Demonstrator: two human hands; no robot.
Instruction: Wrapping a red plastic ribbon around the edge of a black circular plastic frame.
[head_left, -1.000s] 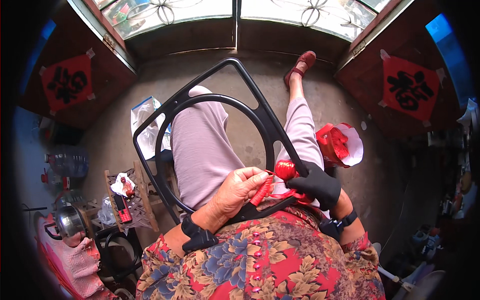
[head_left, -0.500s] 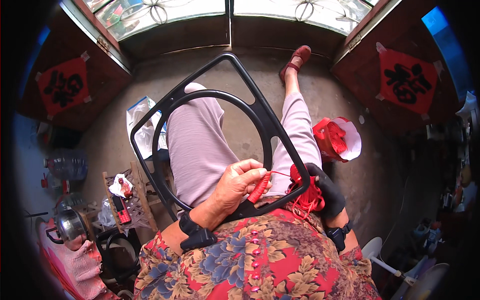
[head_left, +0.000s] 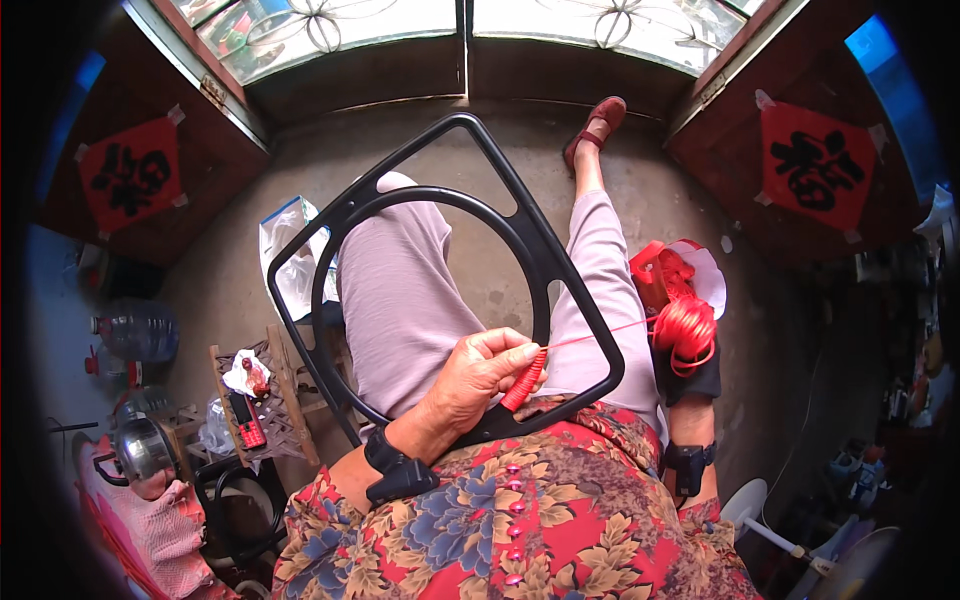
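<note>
Item: black frame [head_left: 540, 250], rigid, made of a round ring set inside a squarish outer loop with rounded corners. It lies tilted across the seated person's lap, its far corner out over the knees and its near edge against the flowered shirt [head_left: 540, 510].

Wrapping: a short run of red cord winding [head_left: 523, 380] covers the near lower part of the ring. From it a single red strand [head_left: 600, 333] runs taut to the right, crossing the frame's right bar.

Left hand [head_left: 480, 375]: bare, fingers closed together, thumb and fingertips pinched on the wound section at the ring. A black band sits on the wrist.

Right hand [head_left: 688, 355]: in a dark glove, held out beyond the right thigh, clamped on a red coil of cord [head_left: 684, 328]; the strand ends there.

Nearby, right: a red bundle on a white sheet [head_left: 690, 275] on the concrete floor [head_left: 490, 140], just behind the coil.

Nearby, left: a clear plastic bag [head_left: 290, 250] partly under the frame's left edge; a low lattice stool [head_left: 262, 400] bearing a red phone-like object and a small white wad; a metal kettle [head_left: 145, 450] and a water jug [head_left: 140, 330] farther left.

Room: open floor lies ahead of the knees up to the window wall; the left side is crowded, the right side is shadowed clutter.
</note>
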